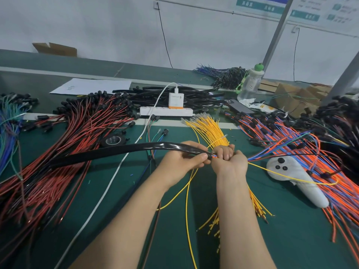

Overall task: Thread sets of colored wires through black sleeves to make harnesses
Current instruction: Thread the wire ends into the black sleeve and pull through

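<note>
2 bare forearms reach in from the near edge over a green table point(291, 239). Loose yellow wire ends point(258, 208) fan out beneath the right forearm.

The left hand point(182, 162) has its fingers curled round the right end of a black sleeve point(116, 151), thumb pressed along the near side by the mouth. The sleeve's long axis runs left to right, sloping down toward the left, where its far end lies over a heap of red wires point(77, 136); its open mouth points right.

Touching that mouth, the right hand point(229, 162) is a palm-up fist clamped on a set of wires point(258, 155), blue, orange and 1 yellow, which trail off to the right.

Just right of them lies a white controller point(297, 177) on orange and blue wires point(310, 152). A white cable point(108, 187) crosses the table. Beyond the hands sit a yellow wire bundle point(209, 129) and a tape roll point(113, 140), then a power strip point(165, 111) with a charger point(175, 100), spare black sleeves point(194, 94) and a water bottle point(250, 84).
</note>
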### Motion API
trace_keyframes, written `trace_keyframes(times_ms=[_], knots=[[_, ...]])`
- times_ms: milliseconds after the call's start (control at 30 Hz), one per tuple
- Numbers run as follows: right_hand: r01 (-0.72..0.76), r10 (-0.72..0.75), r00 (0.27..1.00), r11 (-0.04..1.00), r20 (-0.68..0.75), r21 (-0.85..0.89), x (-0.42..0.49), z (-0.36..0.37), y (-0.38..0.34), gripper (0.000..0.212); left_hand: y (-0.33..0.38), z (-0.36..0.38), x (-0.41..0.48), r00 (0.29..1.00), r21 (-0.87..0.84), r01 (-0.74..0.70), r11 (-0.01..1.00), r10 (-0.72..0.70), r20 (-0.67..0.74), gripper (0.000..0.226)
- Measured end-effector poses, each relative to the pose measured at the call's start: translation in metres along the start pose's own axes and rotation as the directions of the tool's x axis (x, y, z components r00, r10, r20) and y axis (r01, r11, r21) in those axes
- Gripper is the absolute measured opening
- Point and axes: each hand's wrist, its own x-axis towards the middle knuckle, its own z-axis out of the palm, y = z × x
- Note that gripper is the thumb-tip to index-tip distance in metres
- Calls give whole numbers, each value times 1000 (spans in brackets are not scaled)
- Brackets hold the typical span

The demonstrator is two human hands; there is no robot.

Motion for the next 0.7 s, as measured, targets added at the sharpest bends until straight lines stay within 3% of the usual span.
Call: trace_keyframes(times_ms=[167,300,700], knots=[[-6,6,999,1000,44,11,-2,0,8,40,-2,3,1,995,65,-61,996,66,-79,8],[1,-3,997,1000,74,15,-3,0,13,41,-4,4,3,987,18,-52,998,54,-151,7],[-14,16,999,998,39,-66,0,0,4,40,-3,0,2,998,60,10,998,-6,-69,8]])
